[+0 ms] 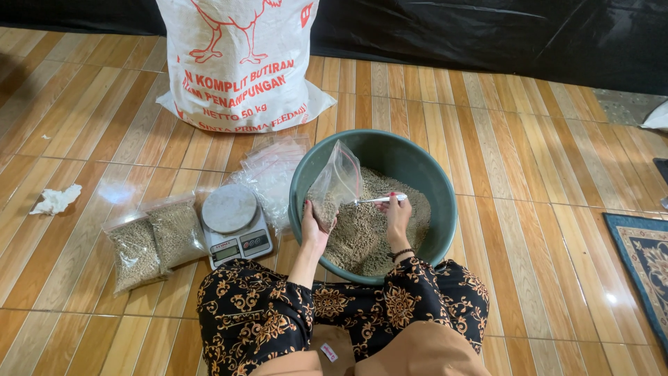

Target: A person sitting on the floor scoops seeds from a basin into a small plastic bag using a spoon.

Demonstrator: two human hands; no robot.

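My left hand (314, 226) holds a clear plastic bag (335, 182) upright over the near left side of a green basin (417, 163); the bag has some grey-brown pellets at its bottom. My right hand (398, 214) grips a white spoon (379, 200) whose tip points into the bag's mouth. The basin holds a heap of the same pellets (365, 233). Both arms wear black sleeves with an orange floral pattern.
A small digital kitchen scale (234, 224) sits left of the basin, with two filled pellet bags (156, 240) beside it and a pile of empty clear bags (273, 170) behind. A large white feed sack (240, 63) stands at the back. Crumpled paper (56, 200) lies far left; a rug (643, 261) at right.
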